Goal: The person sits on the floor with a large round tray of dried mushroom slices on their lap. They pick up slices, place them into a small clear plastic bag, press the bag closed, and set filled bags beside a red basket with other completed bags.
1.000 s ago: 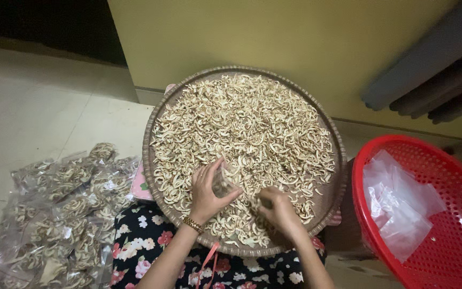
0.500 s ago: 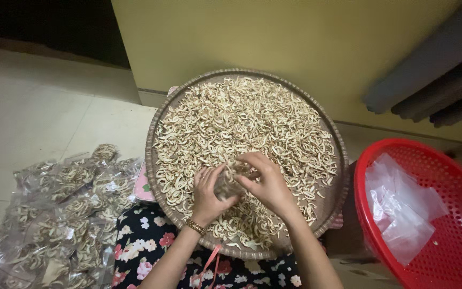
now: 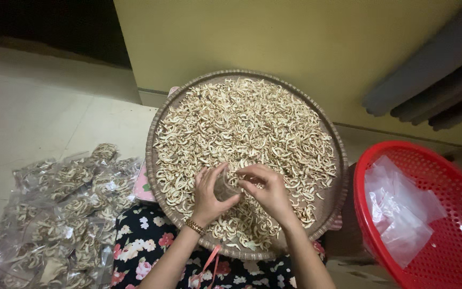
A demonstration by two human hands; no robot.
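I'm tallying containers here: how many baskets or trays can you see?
2. A round woven bamboo tray of pale dried slices sits in front of the person; a red perforated plastic basket stands to its right, partly cut off by the frame.

The light over me is warm and rather dim, yellowish, falling from above and a little in front, so the pale dried strips on my round woven tray (image 3: 156,136) are the brightest thing in view. The yellow wall (image 3: 274,37) takes an even, soft glow with no hard glare. The top left corner sinks into near black. My hands (image 3: 241,192) throw only faint, soft shadows onto the strips under them. The clear bags on the floor (image 3: 65,214) catch small dull glints. Toward the right edge the red basket (image 3: 455,214) looks slightly smeared and stretched, and the grey shapes top right are soft. The centre is fairly sharp, though grainy.
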